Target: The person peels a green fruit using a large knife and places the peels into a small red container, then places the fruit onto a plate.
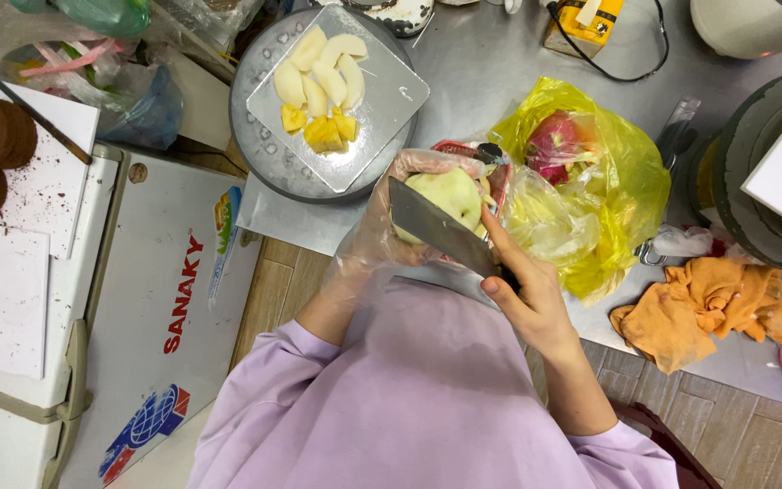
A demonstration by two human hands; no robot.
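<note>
Our gloved left hand (382, 237) cupped the peeled apple (450, 197) steady; our right hand (527, 292) clenched the knife (441, 229) against it

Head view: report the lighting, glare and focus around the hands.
Head view: even, soft light with faint shadows; mild glare on the steel counter and the square silver board; the left hand in its clear glove, the peeled apple, the knife and the right hand are sharp; frame edges bend slightly.
</note>
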